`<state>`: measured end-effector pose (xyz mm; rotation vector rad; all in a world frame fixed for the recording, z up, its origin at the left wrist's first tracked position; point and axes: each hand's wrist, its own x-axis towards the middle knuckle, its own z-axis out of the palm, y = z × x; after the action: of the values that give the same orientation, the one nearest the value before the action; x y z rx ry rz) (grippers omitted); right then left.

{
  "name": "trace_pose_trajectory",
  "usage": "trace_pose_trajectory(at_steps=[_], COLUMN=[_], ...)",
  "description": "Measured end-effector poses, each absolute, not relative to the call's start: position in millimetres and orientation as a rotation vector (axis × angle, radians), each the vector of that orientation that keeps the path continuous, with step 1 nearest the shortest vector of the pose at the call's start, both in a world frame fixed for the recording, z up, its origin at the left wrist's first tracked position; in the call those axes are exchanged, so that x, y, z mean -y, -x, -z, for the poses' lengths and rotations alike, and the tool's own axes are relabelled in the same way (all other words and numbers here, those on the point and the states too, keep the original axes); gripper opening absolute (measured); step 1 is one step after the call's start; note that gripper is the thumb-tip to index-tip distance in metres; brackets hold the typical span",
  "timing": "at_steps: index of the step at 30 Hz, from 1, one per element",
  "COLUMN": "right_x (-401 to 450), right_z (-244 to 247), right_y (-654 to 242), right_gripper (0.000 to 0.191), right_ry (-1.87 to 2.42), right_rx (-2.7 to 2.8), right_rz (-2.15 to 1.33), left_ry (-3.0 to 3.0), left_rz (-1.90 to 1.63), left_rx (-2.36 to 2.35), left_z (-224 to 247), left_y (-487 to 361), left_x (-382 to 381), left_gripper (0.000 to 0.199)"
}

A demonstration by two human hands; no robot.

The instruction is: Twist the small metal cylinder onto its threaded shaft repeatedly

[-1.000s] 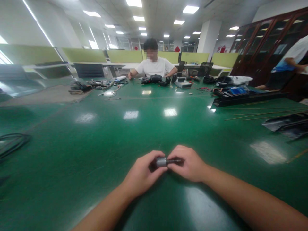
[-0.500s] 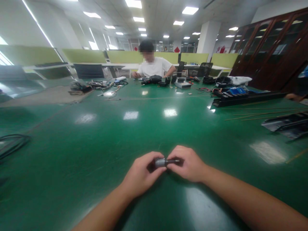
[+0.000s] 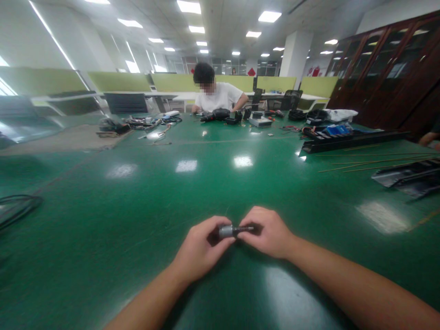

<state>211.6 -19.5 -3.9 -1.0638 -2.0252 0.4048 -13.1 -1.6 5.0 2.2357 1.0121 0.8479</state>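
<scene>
Left hand (image 3: 201, 247) and right hand (image 3: 268, 233) together grasp one small metal part (image 3: 226, 230), at the near side of the green desk (image 3: 154, 183).
The left closes around its silver-grey cylinder (image 3: 225, 231), and the right pinches at its dark thin shaft (image 3: 246, 228), which points rightward. Whether the part bears letters is too small to tell. Far behind, a red diamond sign (image 3: 251, 72) is too distant for reading. Across sits a person in white (image 3: 222, 95).

white-shirted person (image 3: 220, 95) opposite; dark cabinet (image 3: 385, 85) far right
</scene>
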Motion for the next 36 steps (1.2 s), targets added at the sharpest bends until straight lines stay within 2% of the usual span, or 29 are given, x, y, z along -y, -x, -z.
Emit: trace_pose_trajectory(at_steps=[36], right_x=[18.6], right_z=[6.5], right_y=[-213.3], right_gripper=[0.009], right_ry=[1.128], right_rx=[1.941], right_rz=[-0.390], left_ry=[-2.128], left_rz=[-0.888], left_rx=[-1.074], left_z=[-6.0], left_y=[15.8], left_x=[-1.7], left_gripper=[0.020])
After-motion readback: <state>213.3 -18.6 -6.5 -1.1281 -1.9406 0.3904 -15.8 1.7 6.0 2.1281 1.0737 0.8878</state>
